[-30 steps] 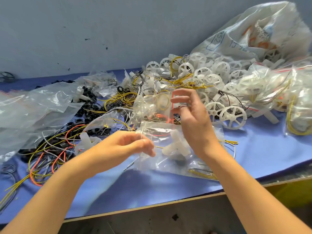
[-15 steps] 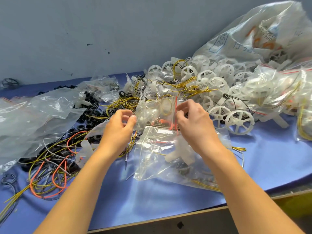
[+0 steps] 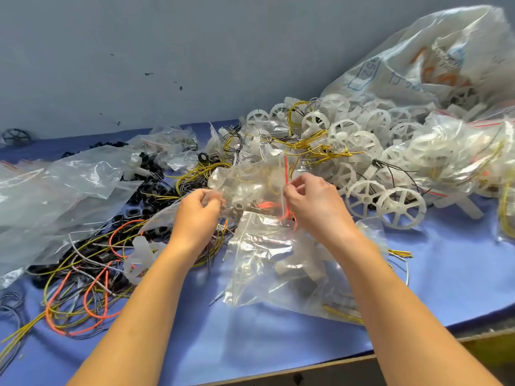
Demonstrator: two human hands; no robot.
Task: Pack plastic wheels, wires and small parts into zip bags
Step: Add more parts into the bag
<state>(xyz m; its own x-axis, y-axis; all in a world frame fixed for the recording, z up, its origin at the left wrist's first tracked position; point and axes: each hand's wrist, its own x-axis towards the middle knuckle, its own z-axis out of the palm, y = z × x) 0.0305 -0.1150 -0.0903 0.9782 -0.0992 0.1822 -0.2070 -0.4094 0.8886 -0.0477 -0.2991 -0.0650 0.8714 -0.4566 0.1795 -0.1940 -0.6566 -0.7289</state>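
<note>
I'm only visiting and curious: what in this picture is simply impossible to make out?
All in the head view:
- What is inside the small zip bag pinched by the left hand and right hand: crumpled, glaring plastic blurs it.
- Whether its red seal strip is closed: the right hand covers its lower end.
- The print on the big sack: blurred, and the right edge cuts the sack off.
- The dark wheel far left: too blurred for detail.

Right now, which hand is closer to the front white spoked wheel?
Right. The right hand pinches a zip bag just left of the wheel; the left hand grips the bag's far side, farther left.
</note>
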